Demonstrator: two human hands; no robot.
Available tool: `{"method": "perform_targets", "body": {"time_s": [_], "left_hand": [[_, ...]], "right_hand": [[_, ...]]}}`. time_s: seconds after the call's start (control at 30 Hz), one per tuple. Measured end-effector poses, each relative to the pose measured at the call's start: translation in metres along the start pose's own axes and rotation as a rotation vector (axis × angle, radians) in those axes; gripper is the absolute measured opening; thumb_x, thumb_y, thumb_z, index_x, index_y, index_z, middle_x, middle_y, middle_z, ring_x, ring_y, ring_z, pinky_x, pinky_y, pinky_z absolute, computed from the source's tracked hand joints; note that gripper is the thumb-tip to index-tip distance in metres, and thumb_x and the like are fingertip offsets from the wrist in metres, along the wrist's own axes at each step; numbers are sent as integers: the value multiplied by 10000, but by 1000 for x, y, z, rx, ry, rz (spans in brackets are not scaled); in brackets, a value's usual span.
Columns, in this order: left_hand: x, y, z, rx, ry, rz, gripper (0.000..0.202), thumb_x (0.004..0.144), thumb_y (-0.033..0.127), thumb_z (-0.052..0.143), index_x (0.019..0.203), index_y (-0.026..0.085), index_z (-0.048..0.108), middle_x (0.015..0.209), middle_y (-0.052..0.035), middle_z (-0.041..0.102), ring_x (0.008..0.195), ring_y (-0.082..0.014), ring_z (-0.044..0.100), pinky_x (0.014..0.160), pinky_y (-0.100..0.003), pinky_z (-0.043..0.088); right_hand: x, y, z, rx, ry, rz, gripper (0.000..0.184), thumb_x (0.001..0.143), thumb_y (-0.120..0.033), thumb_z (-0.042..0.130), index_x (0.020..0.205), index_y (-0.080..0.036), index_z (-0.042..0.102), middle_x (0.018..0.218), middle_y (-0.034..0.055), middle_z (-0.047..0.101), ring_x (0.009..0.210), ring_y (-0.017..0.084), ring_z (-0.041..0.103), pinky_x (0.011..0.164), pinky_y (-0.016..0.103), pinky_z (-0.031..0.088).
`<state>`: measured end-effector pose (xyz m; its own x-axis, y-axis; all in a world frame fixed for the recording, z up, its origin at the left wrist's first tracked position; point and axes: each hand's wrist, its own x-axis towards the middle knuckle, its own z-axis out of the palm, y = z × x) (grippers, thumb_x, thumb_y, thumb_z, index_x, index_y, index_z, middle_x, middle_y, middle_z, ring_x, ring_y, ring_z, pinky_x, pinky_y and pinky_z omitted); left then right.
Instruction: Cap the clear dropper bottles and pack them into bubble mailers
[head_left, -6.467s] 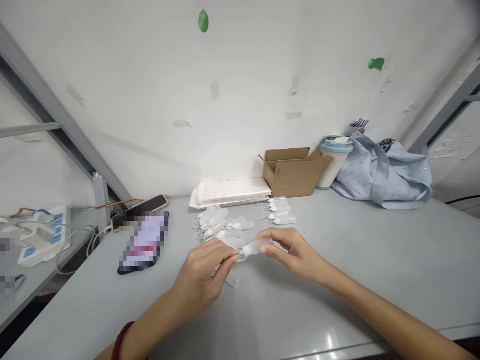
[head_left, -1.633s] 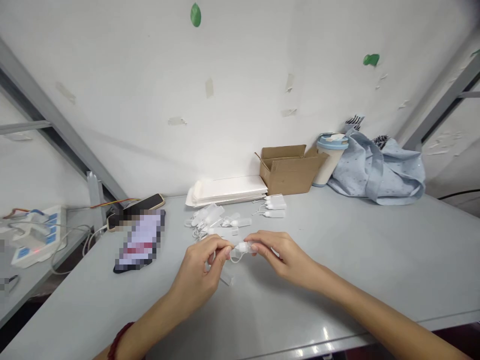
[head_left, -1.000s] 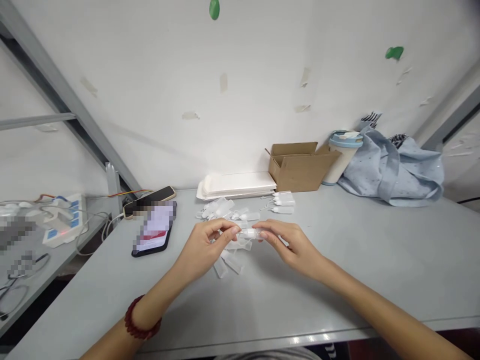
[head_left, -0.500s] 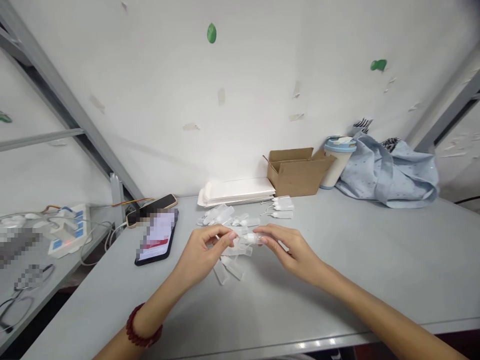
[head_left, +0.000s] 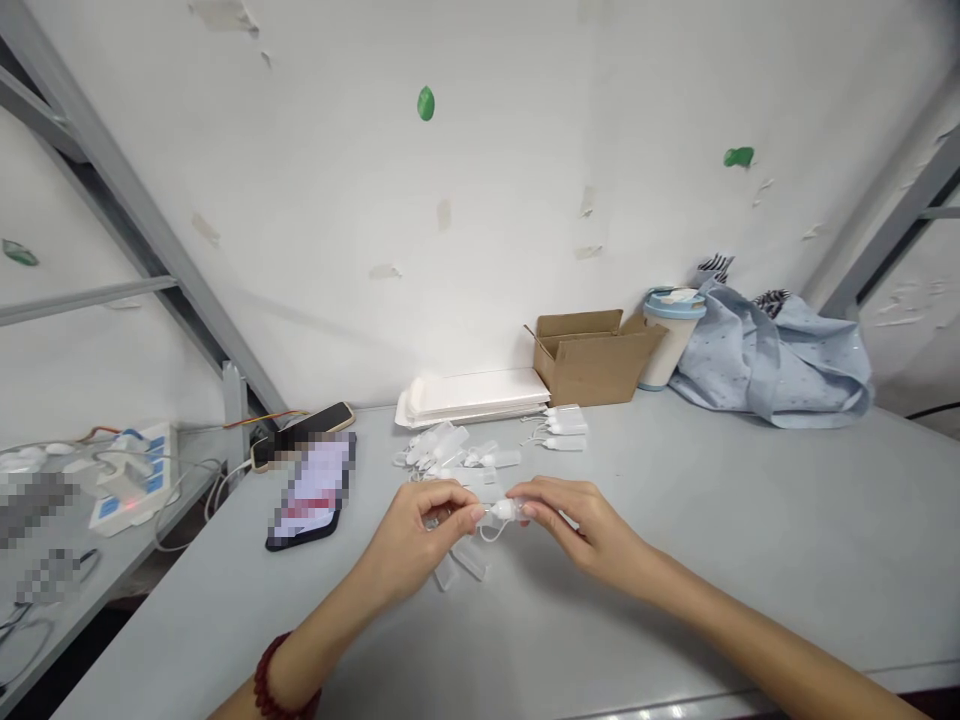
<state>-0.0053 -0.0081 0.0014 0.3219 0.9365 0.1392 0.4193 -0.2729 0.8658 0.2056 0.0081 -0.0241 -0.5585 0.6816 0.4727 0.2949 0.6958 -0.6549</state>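
Between my fingertips is a small translucent plastic bottle (head_left: 504, 510) with a white top and a thin tip, lying sideways. My right hand (head_left: 581, 515) is closed on the body end, which its fingers mostly cover. My left hand (head_left: 431, 530) pinches at the thin tip; exactly what lies between those fingertips is too small to make out. A thin white loop (head_left: 491, 534) hangs below the white top. More such bottles (head_left: 442, 445) lie in a loose pile behind and under my left hand. Several others (head_left: 564, 425) lie side by side farther back on the right.
Flat white cartons (head_left: 472, 395) and an open cardboard box (head_left: 600, 370) stand along the wall. Beside them are a lidded cup (head_left: 670, 345) and a light-blue cloth bag (head_left: 776, 365). Two phones (head_left: 311, 500) lie left, near a power strip (head_left: 135, 480) with cables.
The whole view has shifted, so the tabletop sits slightly lower. Both hands have come a little nearer with the bottle, and its white loop now shows hanging below.
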Motion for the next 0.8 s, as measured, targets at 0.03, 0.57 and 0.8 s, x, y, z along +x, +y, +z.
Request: {"method": "perform_targets", "body": {"time_s": [0.03,0.57,0.8], "left_hand": [[0,0,0,-15,-7,-7,240,819,310,542,672,156,653,669,-41,636,661,-165,555,627,-259,426],[0,1,4,1,-21,-50,242,821,316,526,676,151,627,641,-29,608,639,-155,537,607,-244,410],[5,-3,-12,50,143,-35,250,822,353,524,708,156,626,664,-16,599,642,-149,528,597,-240,411]], "right_hand": [[0,0,0,-1,-3,-2,252,958,-254,367,1010,-173,599,773,40,638,681,136,582,642,248,453],[0,4,3,21,-40,37,262,958,-264,366,990,-173,610,786,37,635,695,134,575,658,243,442],[2,14,-11,-62,158,86,413,969,-379,286,808,-173,605,709,29,615,622,133,547,598,245,436]]}}
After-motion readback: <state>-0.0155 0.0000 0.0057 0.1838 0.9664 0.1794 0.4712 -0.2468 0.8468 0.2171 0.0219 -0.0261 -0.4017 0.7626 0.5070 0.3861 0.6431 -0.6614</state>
